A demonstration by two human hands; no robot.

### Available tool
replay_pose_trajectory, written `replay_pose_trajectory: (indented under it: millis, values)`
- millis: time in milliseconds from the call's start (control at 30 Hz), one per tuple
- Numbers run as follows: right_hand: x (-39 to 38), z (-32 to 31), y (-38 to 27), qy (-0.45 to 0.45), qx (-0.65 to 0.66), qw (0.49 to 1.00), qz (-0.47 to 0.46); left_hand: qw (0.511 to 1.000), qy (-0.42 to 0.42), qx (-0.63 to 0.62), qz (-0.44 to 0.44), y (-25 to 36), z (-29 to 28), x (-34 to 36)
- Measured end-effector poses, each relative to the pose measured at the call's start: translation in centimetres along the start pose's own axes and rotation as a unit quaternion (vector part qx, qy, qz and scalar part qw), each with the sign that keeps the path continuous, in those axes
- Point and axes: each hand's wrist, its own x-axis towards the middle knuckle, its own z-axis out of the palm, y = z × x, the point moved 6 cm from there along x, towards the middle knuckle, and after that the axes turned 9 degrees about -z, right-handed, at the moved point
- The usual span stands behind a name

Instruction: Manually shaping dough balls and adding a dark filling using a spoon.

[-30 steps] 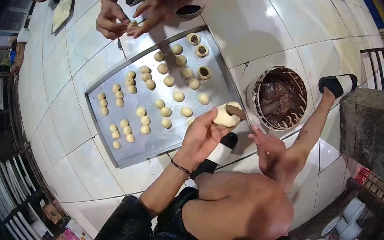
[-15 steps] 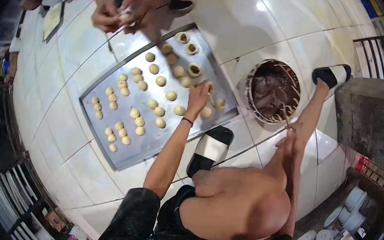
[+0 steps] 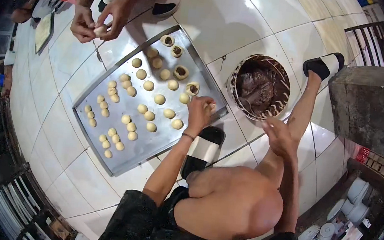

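Observation:
My left hand (image 3: 199,114) reaches over the right end of a metal tray (image 3: 151,152). Its fingers are closed around a pale dough piece (image 3: 211,106), partly hidden by the hand. Just beyond it sits a flattened dough piece with dark filling (image 3: 192,88); several more like it line the tray's far right side. My right hand (image 3: 278,136) is at the near rim of a bucket (image 3: 235,90) of thick dark brown filling (image 3: 258,90). Its fingers are bent together, and whatever they hold is too blurred to make out.
Several plain dough balls (image 3: 148,86) stand in rows on the tray. Across it, a co-worker's hands (image 3: 97,25) pinch a dough piece. My sandalled foot (image 3: 202,150) is beside the tray's near edge. A dark block (image 3: 368,110) stands at right, on the tiled floor (image 3: 64,153).
My left hand has let go of a filled dough piece and moved nearer, onto another piece. My right hand has turned at the bucket rim. The whole view has shifted slightly.

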Motion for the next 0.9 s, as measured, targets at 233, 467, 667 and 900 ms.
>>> replay_pose_trajectory:
  millis: [233, 467, 667, 900]
  values:
    - [0.1, 2.6, -6.0, -0.012, 0.466, 0.881, 0.085, 0.674, -0.095, -0.711, -0.175, 7.7, -6.7, -3.8]
    - [5.9, 7.4, -13.8, 0.103, 0.381, 0.912, -0.116, 0.631, -0.284, -0.7, -0.176, 9.3, -6.3, -9.2]
    - [0.2, 8.9, -9.5, 0.051, 0.27, 0.953, -0.126, 0.623, -0.25, -0.694, -0.258, 5.9, -5.7, -11.2]
    - [-4.2, 8.4, -6.0, 0.023, 0.114, 0.988, -0.106, 0.485, -0.165, -0.823, -0.246, 6.7, -9.6, -9.5]
